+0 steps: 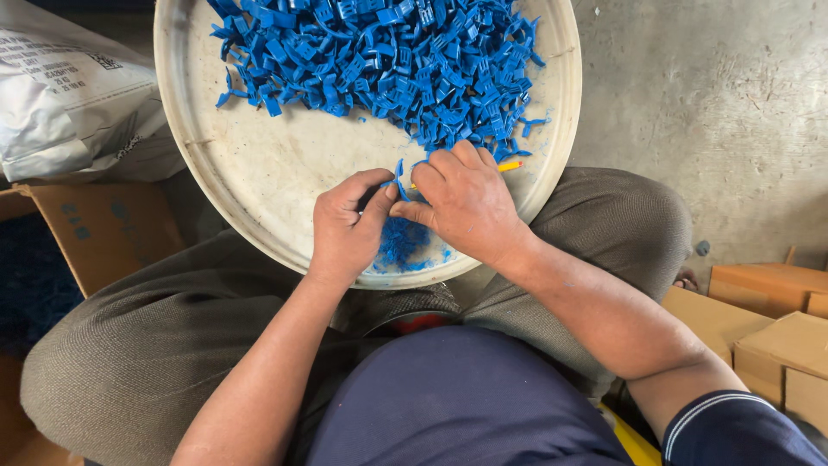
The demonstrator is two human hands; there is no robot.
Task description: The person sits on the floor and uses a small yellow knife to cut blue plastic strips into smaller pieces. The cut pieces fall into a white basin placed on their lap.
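— Nearest? Left hand (pixel 345 229) and right hand (pixel 461 203) meeting, both pinched on one blue clip (pixel 399 181); yellow tool (pixel 509 166) under right fingers.
— Farther? Blue shavings (pixel 404 242) below; clip pile (pixel 388 60) heaped on tray (pixel 259 173), seemingly mostly unworked.

I wear a dark navy top (pixel 457 397) that covers my chest and belly. Its short sleeve (pixel 733 427) on my right arm ends in a cuff edged with thin white stripes. My trousers (pixel 129 345) are a grey-brown woven cloth with a fine ribbed texture, and the same cloth shows over my right knee. My forearms are bare from the elbow down, and my left hand (pixel 345 229) and right hand (pixel 466 203) carry specks of blue dust, with no gloves, rings or watch.
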